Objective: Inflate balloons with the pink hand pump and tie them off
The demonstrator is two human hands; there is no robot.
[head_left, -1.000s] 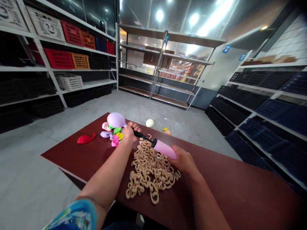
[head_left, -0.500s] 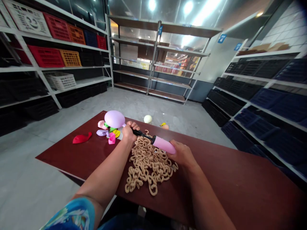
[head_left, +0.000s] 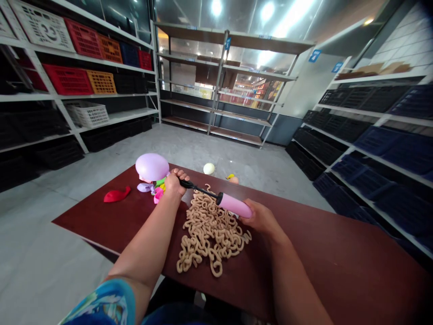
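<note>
A pink hand pump point(head_left: 236, 205) with a black rod is stretched between my hands, above a pile of beige curly pieces point(head_left: 211, 230). My right hand point(head_left: 264, 217) is wrapped round the pink barrel. Closed about the pump's black end is my left hand point(head_left: 175, 183). A swollen lilac balloon point(head_left: 152, 167) stands out beyond the left fist; its neck is mostly hidden by the fingers. Limp balloons in pink, green, yellow and lilac point(head_left: 146, 188) lie beneath it, partly covered. Farther left rests a limp red balloon point(head_left: 117, 194).
Everything lies on a dark red table point(head_left: 304, 234). On the floor past its far edge are a pale yellow balloon point(head_left: 209, 169) and a smaller yellow and peach one point(head_left: 232, 178). Shelves with crates point(head_left: 72, 80) stand left, dark crates point(head_left: 358, 167) right, a metal rack point(head_left: 219, 90) behind.
My left hand has moved left with the lilac balloon, drawing more of the black rod out of the pump. The balloon looks a little bigger. My right hand has hardly shifted.
</note>
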